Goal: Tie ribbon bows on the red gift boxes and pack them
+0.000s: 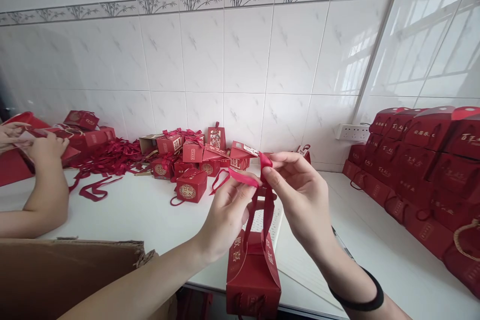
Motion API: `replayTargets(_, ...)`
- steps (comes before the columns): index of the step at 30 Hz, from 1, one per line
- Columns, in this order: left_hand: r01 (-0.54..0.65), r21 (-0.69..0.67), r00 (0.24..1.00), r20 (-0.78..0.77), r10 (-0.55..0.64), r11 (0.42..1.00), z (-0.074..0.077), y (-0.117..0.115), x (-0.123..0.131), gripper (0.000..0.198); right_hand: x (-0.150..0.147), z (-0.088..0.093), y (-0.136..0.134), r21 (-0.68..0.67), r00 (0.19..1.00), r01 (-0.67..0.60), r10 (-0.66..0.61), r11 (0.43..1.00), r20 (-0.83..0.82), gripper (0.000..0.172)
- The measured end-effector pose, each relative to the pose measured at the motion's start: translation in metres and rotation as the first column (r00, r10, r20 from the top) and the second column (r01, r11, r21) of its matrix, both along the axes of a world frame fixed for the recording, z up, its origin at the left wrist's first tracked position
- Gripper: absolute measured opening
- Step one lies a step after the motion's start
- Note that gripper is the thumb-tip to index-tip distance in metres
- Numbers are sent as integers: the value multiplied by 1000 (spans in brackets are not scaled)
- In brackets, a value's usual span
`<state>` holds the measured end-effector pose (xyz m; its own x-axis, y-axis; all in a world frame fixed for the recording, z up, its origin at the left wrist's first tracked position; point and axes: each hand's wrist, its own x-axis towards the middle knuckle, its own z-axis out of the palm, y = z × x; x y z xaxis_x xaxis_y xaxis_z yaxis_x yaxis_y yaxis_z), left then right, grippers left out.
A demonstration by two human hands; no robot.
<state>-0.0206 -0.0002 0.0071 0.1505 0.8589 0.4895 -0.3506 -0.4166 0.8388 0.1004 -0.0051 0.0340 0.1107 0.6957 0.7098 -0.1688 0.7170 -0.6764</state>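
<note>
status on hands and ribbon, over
Left hand and right hand pinching red ribbon. Red box below, ribbon rising from it. Cardboard carton left, clear of hands.

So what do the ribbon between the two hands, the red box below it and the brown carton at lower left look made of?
Ribbon: smooth fabric, likely satin or similar, from its soft sheen and supple folds. Box: probably printed paperboard, low-sheen; it shows crisp creases and curved flaps. Carton: apparently matte cardboard, perhaps corrugated, given its brown, ragged edge.

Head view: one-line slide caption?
Both hands pinch a red ribbon above a red box, with stacked boxes at right and loose ribbons heaped at left.
</note>
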Motion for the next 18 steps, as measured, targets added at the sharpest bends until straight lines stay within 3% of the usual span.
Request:
replayTargets(6,-25,-7,1000,2,25,1000,2,0,-1,21,-2,-1,4,-57,988,-135,130,989,-85,17)
replayTargets(13,260,-16,961,106,-257,965,10,-4,2,15,-2,1,0,-103,975,-212,204,972,-89,18)
replayTargets(18,337,-49,927,190,-323,940,12,-5,2,16,-3,-1,-1,-114,975,-211,201,971,-93,21)
